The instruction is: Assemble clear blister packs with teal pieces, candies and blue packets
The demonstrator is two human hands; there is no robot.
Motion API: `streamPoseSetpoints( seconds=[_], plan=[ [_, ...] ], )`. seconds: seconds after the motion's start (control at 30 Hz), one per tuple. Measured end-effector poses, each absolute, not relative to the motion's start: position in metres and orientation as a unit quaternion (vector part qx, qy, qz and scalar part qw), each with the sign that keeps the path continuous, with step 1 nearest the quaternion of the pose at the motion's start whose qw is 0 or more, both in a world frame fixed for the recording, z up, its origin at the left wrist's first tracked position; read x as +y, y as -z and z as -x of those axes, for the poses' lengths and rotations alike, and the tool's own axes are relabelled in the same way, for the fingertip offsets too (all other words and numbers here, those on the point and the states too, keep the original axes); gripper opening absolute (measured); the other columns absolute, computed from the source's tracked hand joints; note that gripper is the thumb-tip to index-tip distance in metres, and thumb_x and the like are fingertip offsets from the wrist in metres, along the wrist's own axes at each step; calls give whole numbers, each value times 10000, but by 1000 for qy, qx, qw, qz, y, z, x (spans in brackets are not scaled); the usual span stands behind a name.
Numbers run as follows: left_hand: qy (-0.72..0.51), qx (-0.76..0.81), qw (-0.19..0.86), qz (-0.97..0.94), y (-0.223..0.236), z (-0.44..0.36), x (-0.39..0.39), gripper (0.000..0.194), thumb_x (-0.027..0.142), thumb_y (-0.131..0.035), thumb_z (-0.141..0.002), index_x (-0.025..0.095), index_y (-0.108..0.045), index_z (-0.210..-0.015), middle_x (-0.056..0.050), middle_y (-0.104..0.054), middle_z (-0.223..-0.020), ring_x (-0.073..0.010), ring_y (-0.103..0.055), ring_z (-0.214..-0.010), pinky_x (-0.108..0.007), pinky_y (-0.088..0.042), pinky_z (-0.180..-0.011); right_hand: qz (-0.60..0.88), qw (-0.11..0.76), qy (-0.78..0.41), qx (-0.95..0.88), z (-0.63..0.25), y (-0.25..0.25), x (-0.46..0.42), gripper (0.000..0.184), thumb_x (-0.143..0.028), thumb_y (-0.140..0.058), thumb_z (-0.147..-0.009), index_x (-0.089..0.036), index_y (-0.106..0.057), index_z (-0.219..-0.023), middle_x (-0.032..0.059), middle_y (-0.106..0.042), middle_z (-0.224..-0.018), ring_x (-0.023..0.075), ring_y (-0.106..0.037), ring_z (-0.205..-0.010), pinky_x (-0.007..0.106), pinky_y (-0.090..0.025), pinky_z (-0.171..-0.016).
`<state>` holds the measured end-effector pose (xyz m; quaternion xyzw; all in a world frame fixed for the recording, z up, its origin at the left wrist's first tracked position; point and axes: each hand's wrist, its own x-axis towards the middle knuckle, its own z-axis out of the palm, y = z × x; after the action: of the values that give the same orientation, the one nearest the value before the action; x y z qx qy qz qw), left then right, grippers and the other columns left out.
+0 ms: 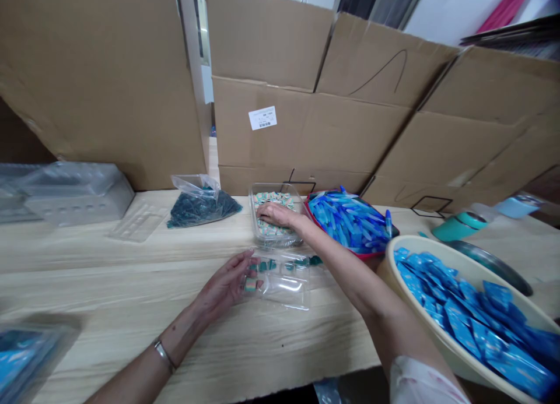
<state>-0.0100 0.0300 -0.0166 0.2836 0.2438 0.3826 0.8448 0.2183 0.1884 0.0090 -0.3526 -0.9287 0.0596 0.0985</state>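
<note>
Head view: my left hand (223, 284) grips left edge of clear blister tray (286, 288) on wooden table (166, 287); right hand (273, 213) in plastic tub (275, 239) among striped pieces (280, 197), can't tell if grasping any.

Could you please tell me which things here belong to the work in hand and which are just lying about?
In the work:
clear tray, at left hand
tub of striped pieces, under right hand
bag of teal pieces, probably

Apparently lying about:
turquoise bottle
round metal dish
</note>
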Motion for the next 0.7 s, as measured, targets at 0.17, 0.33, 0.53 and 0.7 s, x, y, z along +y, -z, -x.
streamPoseSetpoints(
  seconds=[0.17, 0.33, 0.53, 0.7],
  plan=[
    [-390, 241, 844, -281, 19, 11, 32, 276, 212, -627, -807, 168, -617, -1079, -99, -610, -1110, -151, -612, -829, -348, -532, -758, 483, 244, -183, -820, -225, -15, 184, 170, -183, -537, -800, -122, -660, -900, 29, -656, -776, 125, -573, -705, 228, -441, -677],
    [-393, 234, 843, -284, 18, 11, 31, 252, 204, -624, -809, 162, -627, -1057, -95, -617, -1094, -150, -619, -806, -345, -531, -755, 539, 260, -293, -746, -234, -16, 176, 199, -200, -599, -732, -114, -697, -881, 8, -654, -688, 104, -553, -602, 197, -428, -574],
    [-399, 219, 845, -280, 20, 11, 33, 229, 186, -640, -792, 156, -636, -1019, -85, -629, -1060, -135, -628, -757, -315, -535, -708, 567, 227, -257, -749, -228, -13, 177, 145, -81, -616, -673, -132, -715, -765, 7, -686, -728, 101, -571, -648, 200, -448, -627],
    [-411, 220, 838, -283, 21, 11, 34, 211, 182, -618, -807, 149, -632, -1015, -94, -630, -1066, -140, -627, -774, -338, -537, -739, 580, 342, -303, -675, -224, -39, 145, 153, -169, -660, -686, -130, -701, -829, 8, -669, -692, 109, -588, -622, 231, -474, -631]
  ],
)
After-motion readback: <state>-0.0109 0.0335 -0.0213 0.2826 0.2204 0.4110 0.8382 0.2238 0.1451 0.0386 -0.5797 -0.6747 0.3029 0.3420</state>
